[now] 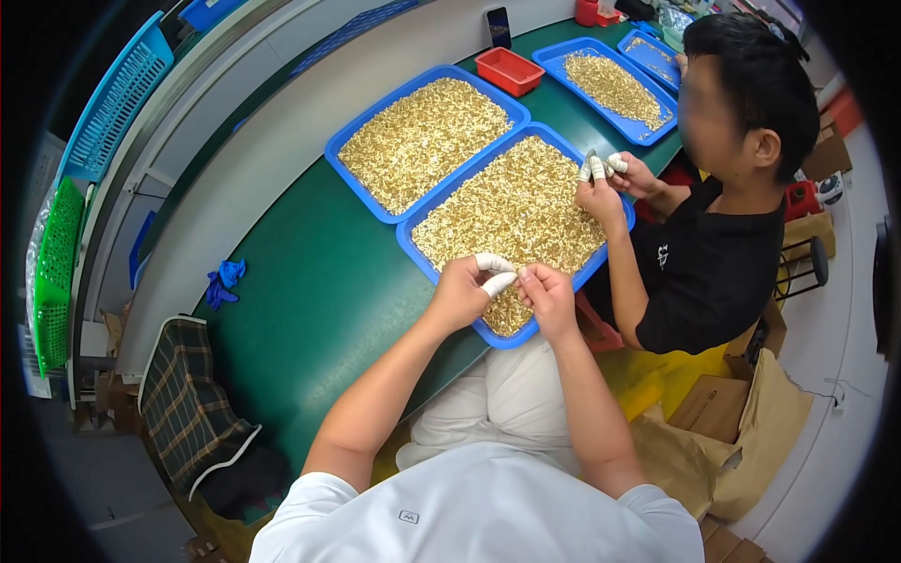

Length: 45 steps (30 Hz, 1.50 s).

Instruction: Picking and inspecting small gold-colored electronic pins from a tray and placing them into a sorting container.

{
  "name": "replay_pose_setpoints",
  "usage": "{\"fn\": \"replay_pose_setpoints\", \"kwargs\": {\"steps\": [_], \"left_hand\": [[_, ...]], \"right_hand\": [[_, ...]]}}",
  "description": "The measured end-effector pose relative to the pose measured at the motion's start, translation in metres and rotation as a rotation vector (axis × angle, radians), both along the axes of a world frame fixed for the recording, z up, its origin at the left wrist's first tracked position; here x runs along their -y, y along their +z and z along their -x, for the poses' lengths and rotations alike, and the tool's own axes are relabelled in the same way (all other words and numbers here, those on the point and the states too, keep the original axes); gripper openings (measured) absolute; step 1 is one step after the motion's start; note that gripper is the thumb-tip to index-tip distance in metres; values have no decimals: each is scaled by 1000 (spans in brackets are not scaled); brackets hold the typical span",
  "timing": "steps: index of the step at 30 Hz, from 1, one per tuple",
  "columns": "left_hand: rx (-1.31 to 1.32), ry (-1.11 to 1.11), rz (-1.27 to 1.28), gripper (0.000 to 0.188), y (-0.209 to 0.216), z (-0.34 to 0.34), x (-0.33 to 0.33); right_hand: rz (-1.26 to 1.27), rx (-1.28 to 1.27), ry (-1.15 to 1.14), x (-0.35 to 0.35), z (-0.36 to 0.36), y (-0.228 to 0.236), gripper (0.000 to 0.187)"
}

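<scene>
Over the near end of a blue tray (410, 246) filled with small gold-coloured metal pieces (511, 202), both my hands meet fingertip to fingertip. White finger covers wrap the thumb and a finger of my left hand (471, 289), which are pinched together. My right hand (549, 296) has its thumb and finger pressed together right beside them, with bare fingers. Whatever sits between the fingertips is too small to make out. A second blue tray (333, 148) of the same gold pieces (422, 141) adjoins the first on its far left side.
At my right sits a co-worker (723, 253), white-covered fingers (601, 169) over the tray's far right corner. Farther back are a red tray (508, 70), another blue tray (563, 54) and a phone (498, 28). Blue gloves (225, 283) lie on the green table (300, 253); a plaid cloth (192, 394) is nearer left.
</scene>
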<state>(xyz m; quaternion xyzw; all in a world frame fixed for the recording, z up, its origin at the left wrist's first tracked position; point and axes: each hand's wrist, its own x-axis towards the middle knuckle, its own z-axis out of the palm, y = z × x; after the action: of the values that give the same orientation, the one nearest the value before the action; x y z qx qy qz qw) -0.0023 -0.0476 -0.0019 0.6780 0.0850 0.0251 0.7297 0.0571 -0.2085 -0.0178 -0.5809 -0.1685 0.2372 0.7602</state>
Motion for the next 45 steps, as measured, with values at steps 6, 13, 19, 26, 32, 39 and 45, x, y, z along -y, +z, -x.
{"fn": "replay_pose_setpoints", "kwargs": {"steps": [6,13,19,26,32,39,45], "left_hand": [[17,43,-246,9,16,9,-6],[13,25,-29,10,0,11,-12],[-6,-102,-88,11,9,7,-34],[362,456,-796,25,82,-53,-87],[-6,35,-1135,35,44,-13,-58],[-131,-128,-1225,33,4,1,-20],[12,-60,-838,18,2,-8,-26]], "right_hand": [[1,36,-49,3,5,-6,23],[71,75,-29,3,8,-8,22],[61,59,-85,6,9,-16,22],[-116,17,-168,6,6,-17,23],[-97,-29,-195,1,10,-18,24],[2,65,-204,-11,9,-18,25],[22,123,-246,-11,8,-22,25]]}}
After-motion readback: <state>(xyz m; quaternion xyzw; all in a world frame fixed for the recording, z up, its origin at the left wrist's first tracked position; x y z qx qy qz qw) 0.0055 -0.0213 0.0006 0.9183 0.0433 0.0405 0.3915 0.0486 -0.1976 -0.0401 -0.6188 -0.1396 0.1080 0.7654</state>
